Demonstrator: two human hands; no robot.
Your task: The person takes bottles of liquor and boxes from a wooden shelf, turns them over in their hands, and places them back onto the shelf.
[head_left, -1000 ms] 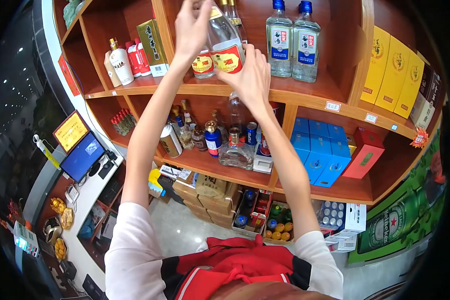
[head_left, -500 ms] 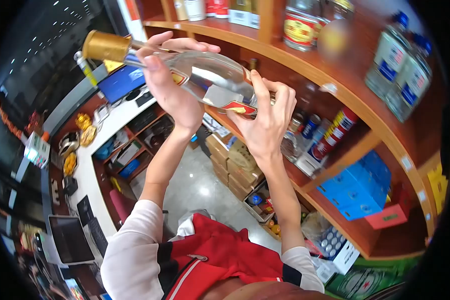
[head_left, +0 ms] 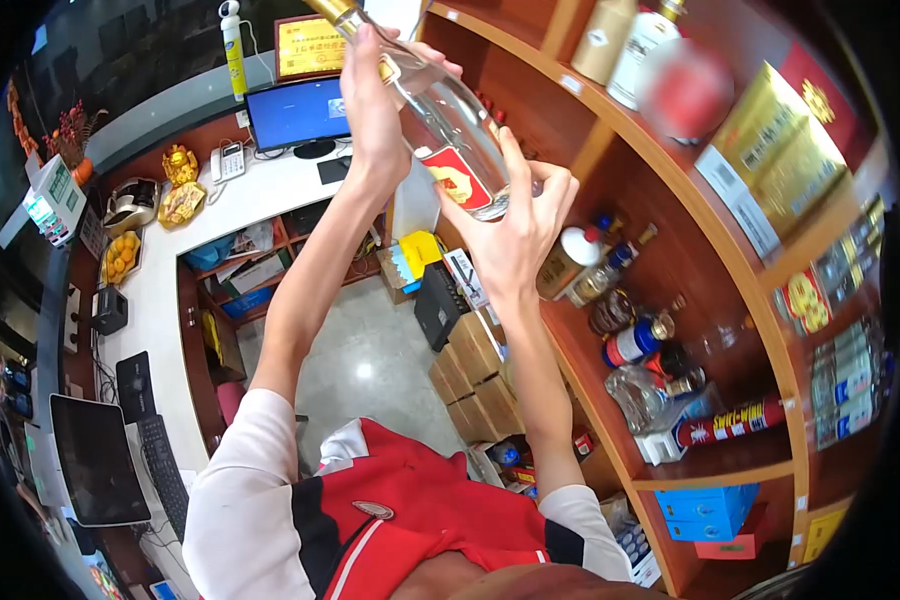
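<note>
Bottle (head_left: 454, 128): clear glass, with a gold cap (head_left: 332, 8) and a red-and-yellow label (head_left: 456, 178), lifted in the air between counter and shelves, tilted, its cap end toward the counter side.
Left hand (head_left: 375, 115): thumb and fingers grasping the neck, below the cap.
Right hand (head_left: 515, 225): thumb and fingers gripping the lower part, beside the label.
Counter (head_left: 275, 187): lit monitor (head_left: 300, 113) at its far end, telephone (head_left: 228, 162) nearer me, keyboard (head_left: 163, 475) along the inner edge.
Shelves (head_left: 697, 195): red spray can (head_left: 732, 422) close to a divider, blue boxes (head_left: 707, 512) in the next compartment.
</note>
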